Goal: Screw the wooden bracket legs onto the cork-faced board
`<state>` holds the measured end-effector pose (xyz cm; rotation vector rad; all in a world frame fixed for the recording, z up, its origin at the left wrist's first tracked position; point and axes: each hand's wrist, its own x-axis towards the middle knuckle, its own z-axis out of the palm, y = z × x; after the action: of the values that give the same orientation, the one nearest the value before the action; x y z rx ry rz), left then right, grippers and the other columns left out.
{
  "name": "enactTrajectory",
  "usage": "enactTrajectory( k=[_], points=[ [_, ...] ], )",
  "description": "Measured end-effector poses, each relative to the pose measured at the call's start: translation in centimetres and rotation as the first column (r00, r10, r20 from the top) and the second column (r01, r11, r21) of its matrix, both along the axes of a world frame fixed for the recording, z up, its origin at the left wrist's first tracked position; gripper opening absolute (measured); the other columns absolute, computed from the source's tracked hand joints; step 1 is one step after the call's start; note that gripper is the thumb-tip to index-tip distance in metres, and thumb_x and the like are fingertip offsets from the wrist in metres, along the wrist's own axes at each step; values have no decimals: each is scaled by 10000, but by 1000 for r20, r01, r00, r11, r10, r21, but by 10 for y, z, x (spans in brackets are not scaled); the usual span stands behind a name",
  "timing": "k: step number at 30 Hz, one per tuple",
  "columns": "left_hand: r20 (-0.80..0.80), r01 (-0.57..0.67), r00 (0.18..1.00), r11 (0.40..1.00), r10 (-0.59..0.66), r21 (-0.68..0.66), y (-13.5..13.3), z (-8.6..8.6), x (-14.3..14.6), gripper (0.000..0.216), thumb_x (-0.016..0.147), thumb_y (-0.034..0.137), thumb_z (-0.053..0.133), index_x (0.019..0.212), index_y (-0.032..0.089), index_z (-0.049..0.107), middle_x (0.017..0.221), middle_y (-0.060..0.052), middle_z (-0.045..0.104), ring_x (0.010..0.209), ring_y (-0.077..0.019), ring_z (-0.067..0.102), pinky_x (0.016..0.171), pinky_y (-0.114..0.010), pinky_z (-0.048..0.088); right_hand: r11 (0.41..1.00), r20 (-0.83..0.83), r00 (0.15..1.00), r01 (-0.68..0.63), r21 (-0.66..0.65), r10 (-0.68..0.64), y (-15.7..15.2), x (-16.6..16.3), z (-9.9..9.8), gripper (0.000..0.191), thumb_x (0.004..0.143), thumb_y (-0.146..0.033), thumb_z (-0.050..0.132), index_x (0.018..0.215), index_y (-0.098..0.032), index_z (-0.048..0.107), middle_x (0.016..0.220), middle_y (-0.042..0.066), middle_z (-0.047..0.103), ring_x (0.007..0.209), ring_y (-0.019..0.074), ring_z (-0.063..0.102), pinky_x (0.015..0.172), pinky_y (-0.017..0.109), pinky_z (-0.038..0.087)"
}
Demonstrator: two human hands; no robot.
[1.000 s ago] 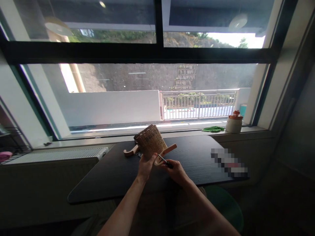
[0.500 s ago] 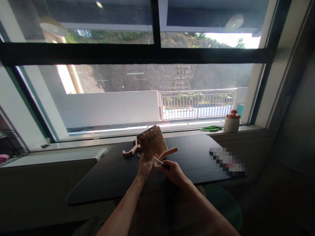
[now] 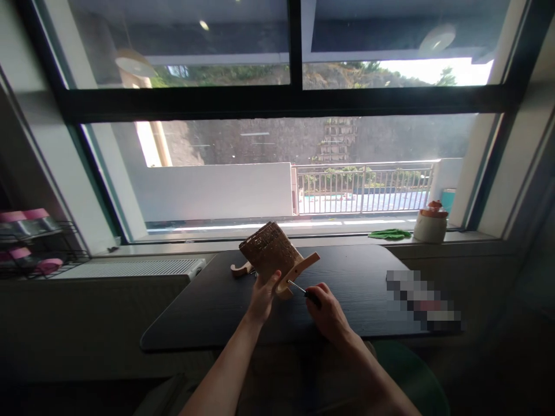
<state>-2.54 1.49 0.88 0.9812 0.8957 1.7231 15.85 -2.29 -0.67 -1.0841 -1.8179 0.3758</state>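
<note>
My left hand is closed around the lower end of a brown, rough-textured block, which is held tilted above the table. Against the block's near right side lies a pale wooden bracket with a slanting arm and small dark holes. A screwdriver with a thin metal shaft and dark handle is gripped in my right hand. Its tip meets the bracket near a hole; whether a screw sits there is too small to tell. Behind the block, a second curved wooden piece rests on the table, partly hidden.
The dark table stands against the window sill. On the sill are a green cloth and a white jar with an orange top. A pixelated item lies at the table's right. A wire rack with pink-lidded containers is at left.
The screwdriver has swung from lying across the bracket to pointing its tip into it. My right hand has drawn back to the right. The block has turned slightly, and the whole view has shifted.
</note>
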Motion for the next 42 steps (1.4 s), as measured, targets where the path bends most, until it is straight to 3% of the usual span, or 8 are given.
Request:
enactTrajectory(
  k=[9, 20, 27, 32, 37, 39, 42],
  points=[
    [70, 89, 994, 994, -86, -55, 0, -1, -1, 367, 676, 296, 759, 1012, 247, 619, 973, -22, 699, 842, -224, 664, 644, -305, 524, 992, 174, 977, 117, 50, -124, -15, -4, 13, 284, 869, -221, 477, 1143, -227, 552, 976, 39, 644, 802, 176, 624, 696, 251, 418],
    [42, 67, 997, 998, -67, -1, 1, -4, 0, 377, 637, 270, 780, 982, 216, 636, 970, -28, 702, 883, -213, 652, 741, -307, 503, 985, 389, 906, 135, 103, -165, -21, -7, 31, 176, 900, -214, 464, 1028, -224, 585, 935, 30, 660, 795, 161, 631, 663, 229, 399],
    [17, 27, 999, 999, -28, 34, 5, -11, 2, 444, 579, 295, 807, 970, 171, 639, 925, -33, 704, 836, -191, 652, 791, -317, 476, 989, 526, 839, 91, 119, -141, -19, -13, 41, 218, 882, -110, 428, 991, -196, 596, 894, 56, 632, 755, 170, 606, 630, 243, 383],
    [10, -12, 1000, 999, 11, 46, 5, -11, 3, 403, 581, 291, 803, 929, 172, 636, 901, -27, 705, 835, -198, 649, 785, -326, 479, 992, 510, 851, 104, 77, -129, -18, -17, 34, 191, 881, -104, 425, 930, -170, 598, 878, 74, 640, 745, 172, 613, 657, 252, 402],
    [-3, -22, 1000, 999, 22, 45, 3, -9, 4, 412, 563, 295, 812, 914, 164, 642, 903, -43, 710, 863, -230, 648, 789, -340, 485, 987, 377, 915, 160, -15, -142, -11, -19, 24, 169, 905, -213, 446, 954, -179, 604, 917, 73, 673, 813, 182, 631, 702, 253, 417],
    [-8, -16, 1000, 999, 16, 46, 2, -8, 4, 413, 571, 295, 810, 925, 167, 640, 918, -46, 710, 870, -229, 649, 791, -340, 487, 982, 312, 940, 170, -77, -139, -3, -18, 22, 187, 900, -246, 457, 970, -174, 615, 898, 61, 690, 802, 172, 636, 674, 236, 424],
    [-13, -2, 1000, 999, 3, 54, 2, -9, 4, 417, 603, 292, 797, 966, 178, 627, 942, -41, 705, 870, -212, 651, 799, -339, 488, 975, 252, 963, 142, -173, -95, 6, -18, 19, 270, 915, -271, 411, 869, -145, 646, 709, 32, 688, 625, 137, 621, 550, 206, 407]
  ],
)
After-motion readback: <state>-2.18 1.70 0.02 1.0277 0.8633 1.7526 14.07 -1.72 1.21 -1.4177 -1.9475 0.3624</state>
